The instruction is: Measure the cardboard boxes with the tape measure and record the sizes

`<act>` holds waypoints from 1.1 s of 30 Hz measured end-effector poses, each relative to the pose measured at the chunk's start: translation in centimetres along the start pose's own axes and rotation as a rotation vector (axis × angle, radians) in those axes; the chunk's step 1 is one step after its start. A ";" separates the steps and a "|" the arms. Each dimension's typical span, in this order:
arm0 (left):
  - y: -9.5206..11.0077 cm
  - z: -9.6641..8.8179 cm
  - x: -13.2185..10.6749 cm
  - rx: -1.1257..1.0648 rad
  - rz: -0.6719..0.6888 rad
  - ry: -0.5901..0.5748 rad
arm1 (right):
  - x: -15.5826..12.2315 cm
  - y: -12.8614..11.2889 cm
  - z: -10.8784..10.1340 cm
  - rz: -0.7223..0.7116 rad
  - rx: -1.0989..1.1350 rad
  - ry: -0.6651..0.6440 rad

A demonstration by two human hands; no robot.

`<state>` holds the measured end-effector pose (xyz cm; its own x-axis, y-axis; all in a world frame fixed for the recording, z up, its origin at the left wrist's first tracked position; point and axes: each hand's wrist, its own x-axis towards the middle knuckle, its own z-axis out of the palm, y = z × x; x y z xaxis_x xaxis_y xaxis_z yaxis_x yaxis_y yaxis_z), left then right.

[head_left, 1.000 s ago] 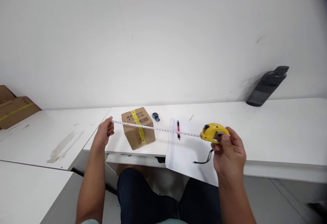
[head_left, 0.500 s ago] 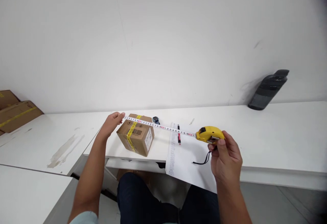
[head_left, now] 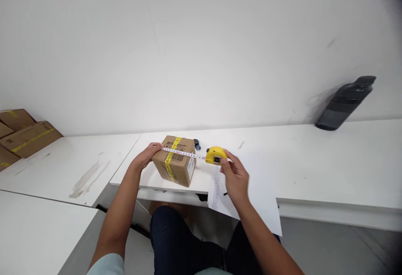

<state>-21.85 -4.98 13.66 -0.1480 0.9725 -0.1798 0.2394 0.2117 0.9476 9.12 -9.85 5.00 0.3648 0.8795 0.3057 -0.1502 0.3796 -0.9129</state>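
Observation:
A small cardboard box (head_left: 175,170) with yellow tape and a white label stands on the white desk. My left hand (head_left: 150,154) is at the box's left top edge, its fingers closed on the end of the tape measure's blade (head_left: 185,153). The blade runs across the top of the box. Its yellow case (head_left: 215,155) is gripped in my right hand (head_left: 235,174), just right of the box. Under that hand lie white paper sheets (head_left: 260,199), overhanging the desk's front edge. The pen on them is almost wholly hidden.
A dark bottle (head_left: 342,105) stands by the wall on the right. Behind the box lies a small dark blue object (head_left: 197,144), perhaps a watch. Several taped cartons (head_left: 31,139) are stacked at the far left. Below the front edge of the desk (head_left: 329,174) are my legs.
My right hand has moved left with the case, close to the box. The exposed blade is much shorter and now lies lower over the box top. My left hand still pinches its end.

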 end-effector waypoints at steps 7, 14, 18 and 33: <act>-0.3 0.8 -0.4 -0.143 -0.008 -0.172 | 0.0 0.2 5.0 -0.490 -0.074 -0.284; -0.5 0.7 -0.6 -0.128 -0.010 -0.153 | 0.1 1.6 3.5 -0.339 -0.091 -0.225; -0.3 0.9 -0.6 -0.145 0.001 -0.150 | 0.0 1.8 3.5 -0.364 -0.098 -0.226; 0.4 1.4 -4.1 0.188 0.311 0.421 | -0.9 0.6 1.9 -0.361 -0.234 -0.392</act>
<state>-19.76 -8.69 14.42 -0.4043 0.8773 0.2586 0.4945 -0.0282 0.8687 7.01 -9.86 4.67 -0.0190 0.7636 0.6454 0.1438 0.6409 -0.7540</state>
